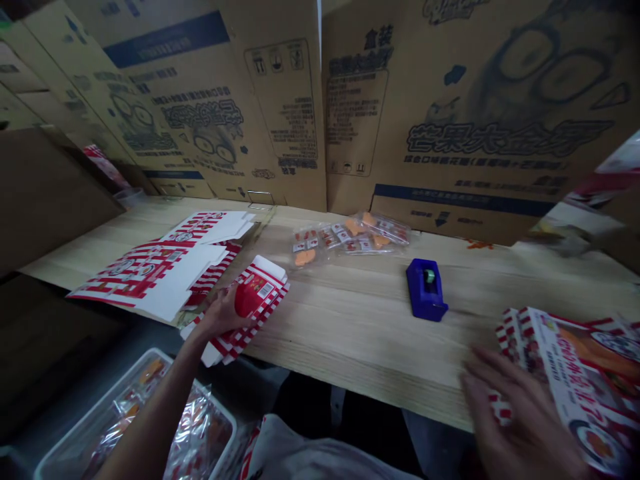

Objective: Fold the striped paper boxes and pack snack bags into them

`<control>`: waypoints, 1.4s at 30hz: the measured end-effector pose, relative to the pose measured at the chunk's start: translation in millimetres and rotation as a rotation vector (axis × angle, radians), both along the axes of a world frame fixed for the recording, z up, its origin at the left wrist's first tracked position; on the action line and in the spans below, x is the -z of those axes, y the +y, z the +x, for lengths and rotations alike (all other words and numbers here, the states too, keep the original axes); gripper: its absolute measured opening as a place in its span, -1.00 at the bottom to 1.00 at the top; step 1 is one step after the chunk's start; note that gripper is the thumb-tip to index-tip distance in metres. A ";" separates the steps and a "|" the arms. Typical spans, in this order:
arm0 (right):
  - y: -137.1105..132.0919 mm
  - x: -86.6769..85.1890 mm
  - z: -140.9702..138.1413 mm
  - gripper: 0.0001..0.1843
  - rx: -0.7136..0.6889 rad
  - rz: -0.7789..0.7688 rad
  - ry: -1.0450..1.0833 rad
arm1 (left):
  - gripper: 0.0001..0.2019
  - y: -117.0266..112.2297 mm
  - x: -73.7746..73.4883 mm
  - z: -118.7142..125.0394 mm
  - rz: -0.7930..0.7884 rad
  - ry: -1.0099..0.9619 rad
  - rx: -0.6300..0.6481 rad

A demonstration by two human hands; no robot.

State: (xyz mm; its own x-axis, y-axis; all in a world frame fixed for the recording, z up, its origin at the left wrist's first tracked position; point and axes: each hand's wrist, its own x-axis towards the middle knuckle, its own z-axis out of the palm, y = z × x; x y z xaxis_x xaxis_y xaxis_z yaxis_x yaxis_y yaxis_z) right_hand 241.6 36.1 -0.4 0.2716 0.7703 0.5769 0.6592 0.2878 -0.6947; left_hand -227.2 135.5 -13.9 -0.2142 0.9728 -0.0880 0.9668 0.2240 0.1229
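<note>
My left hand point(226, 315) is closed on a small stack of flattened red-and-white striped cartons point(263, 287) at the table's front edge. More flat printed carton sheets point(173, 260) lie to its left. At the right, my right hand point(520, 417) is blurred, its fingers stretched out and apart, beside the filled, striped boxes with clear windows point(565, 373). A bit of striped card shows between its thumb and fingers; whether they touch it I cannot tell. Clear packs with orange pieces point(353, 235) lie at the back of the table.
A blue tape dispenser point(427, 290) stands on the wooden table point(345, 313), right of centre. Large printed cardboard cartons point(280, 100) form a wall behind. Below the table's left front edge is a white plastic bin point(227, 423) holding wrapped packs.
</note>
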 end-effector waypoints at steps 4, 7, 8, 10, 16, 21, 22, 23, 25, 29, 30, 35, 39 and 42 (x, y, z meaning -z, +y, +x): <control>37.7 11.0 -76.6 -0.84 -0.439 -0.231 0.267 | -0.06 -17.0 -42.6 29.7 0.146 0.006 0.007; 62.0 26.5 -126.3 -0.53 -0.757 -0.493 0.639 | -0.03 -35.5 -60.4 70.8 0.254 -0.150 0.109; 67.6 30.4 -138.4 -0.41 -0.841 -0.538 0.749 | -0.02 -41.4 -60.9 86.1 0.272 -0.211 0.150; 74.2 35.0 -152.7 -0.31 -0.945 -0.561 0.911 | 0.01 -50.5 -55.1 115.9 0.271 -0.333 0.226; 68.0 43.7 -119.3 -0.53 -0.765 -0.638 1.036 | -0.13 -50.7 -18.5 168.3 0.215 -0.829 0.175; 60.2 62.7 -78.2 -0.71 -0.686 -0.778 1.069 | -0.57 -42.1 11.9 183.1 -0.005 -1.539 -0.069; 59.8 66.3 -74.7 -0.72 -0.683 -0.786 1.084 | -0.60 -41.2 16.8 185.9 -0.026 -1.631 -0.129; 60.0 69.3 -72.5 -0.72 -0.683 -0.792 1.098 | -0.61 -40.9 20.9 188.5 -0.026 -1.692 -0.172; 62.4 72.8 -70.4 -0.72 -0.693 -0.803 1.116 | -0.63 -42.2 27.1 192.1 0.017 -1.727 -0.193; 72.8 69.1 -66.9 -0.72 -0.642 -0.758 1.091 | -0.62 -54.0 34.7 192.3 0.017 -1.605 -0.141; 75.7 67.4 -65.6 -0.72 -0.625 -0.738 1.083 | -0.61 -58.3 36.5 191.3 -0.012 -1.573 -0.126; 82.4 65.9 -60.6 -0.71 -0.656 -0.746 1.058 | -0.61 -71.2 42.6 187.5 -0.115 -1.567 -0.082; 70.0 69.8 -60.6 -0.68 -0.752 -0.863 1.066 | -0.63 -61.7 36.5 189.4 -0.006 -1.645 0.018; 56.2 70.8 -62.5 -0.63 -0.890 -0.966 1.018 | -0.50 -51.0 31.1 192.7 0.127 -1.707 0.041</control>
State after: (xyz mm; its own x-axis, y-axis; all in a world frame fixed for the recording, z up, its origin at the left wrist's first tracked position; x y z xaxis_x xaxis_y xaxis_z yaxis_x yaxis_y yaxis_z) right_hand 179.2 92.3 -71.2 -0.4783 0.8253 -0.3001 -0.2702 -0.4635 -0.8439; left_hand -34.5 84.5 -45.0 0.0571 0.9933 -0.1005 -0.2653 0.1121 0.9576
